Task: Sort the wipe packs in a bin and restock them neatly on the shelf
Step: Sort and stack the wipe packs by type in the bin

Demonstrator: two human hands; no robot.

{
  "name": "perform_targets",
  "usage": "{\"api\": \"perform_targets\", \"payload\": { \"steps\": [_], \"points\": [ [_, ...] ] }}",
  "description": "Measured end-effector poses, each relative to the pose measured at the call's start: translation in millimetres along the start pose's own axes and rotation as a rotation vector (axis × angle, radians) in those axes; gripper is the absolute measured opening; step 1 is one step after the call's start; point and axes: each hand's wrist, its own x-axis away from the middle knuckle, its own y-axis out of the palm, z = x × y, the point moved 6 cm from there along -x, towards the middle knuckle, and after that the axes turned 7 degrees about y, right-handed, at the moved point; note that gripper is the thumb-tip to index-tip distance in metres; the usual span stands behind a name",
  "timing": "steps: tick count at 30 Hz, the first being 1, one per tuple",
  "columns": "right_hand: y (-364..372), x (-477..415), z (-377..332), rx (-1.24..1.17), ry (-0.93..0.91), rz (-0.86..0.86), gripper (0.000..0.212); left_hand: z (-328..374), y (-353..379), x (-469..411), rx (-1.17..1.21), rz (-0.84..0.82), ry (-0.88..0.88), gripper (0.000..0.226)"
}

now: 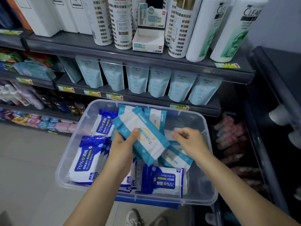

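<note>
A clear plastic bin (206,128) stands before the shelves and holds wipe packs. My left hand (123,144) grips a small stack of teal-and-white wipe packs (143,137) above the bin's middle. My right hand (190,141) hovers just right of that stack, fingers loosely curled and holding nothing. Dark blue alcohol wipe packs lie at the bin's left (86,159), back left (104,123) and front (164,181). More teal packs lie under my right hand (175,159) and stand at the back (156,116).
The dark shelf (146,95) behind the bin carries a row of light blue pouches (159,82). White bottles (122,23) stand on the shelf above. A dark rack (268,144) lies to the right, grey floor to the left. A shoe (135,217) shows below the bin.
</note>
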Motion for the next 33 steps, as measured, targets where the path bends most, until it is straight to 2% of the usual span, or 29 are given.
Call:
{"api": "perform_targets", "payload": {
  "steps": [3,5,8,12,17,19,21,23,25,27,29,33],
  "points": [
    [14,-13,36,0.341,0.128,-0.108,0.036,7,-17,-6,-0.009,0.052,0.014,0.034],
    [28,-14,53,0.544,0.186,-0.201,0.047,7,-22,-7,-0.021,0.059,0.014,0.033],
    [47,-12,69,0.779,0.168,-0.241,0.043,5,-25,-6,-0.060,0.060,0.008,0.027],
    [48,-15,75,0.936,0.142,-0.156,0.045,2,-27,-5,-0.110,0.043,-0.004,0.029],
    [37,-15,63,0.901,0.064,-0.128,0.036,1,-30,-5,-0.120,0.044,-0.015,0.025],
    [15,-14,43,0.837,0.024,-0.060,0.023,2,-29,-7,-0.118,0.033,-0.008,0.022],
    [-20,-16,19,0.710,0.003,0.033,0.012,5,-26,-10,-0.124,0.011,0.003,0.020],
    [-53,-16,-6,0.500,-0.050,0.072,0.017,7,-19,-12,-0.125,-0.018,0.011,0.020],
    [-74,-7,-38,0.228,-0.169,0.001,0.025,9,-10,-13,-0.124,-0.057,0.019,0.018],
    [-77,10,-68,0.111,-0.273,-0.180,0.041,10,-3,-12,-0.131,-0.081,0.016,0.017],
    [-72,27,-87,0.215,-0.363,-0.326,0.054,10,3,-11,-0.139,-0.101,0.011,0.018],
    [-58,47,-104,0.364,-0.414,-0.487,0.056,11,8,-8,-0.192,-0.151,0.007,0.021]
  ]
}}
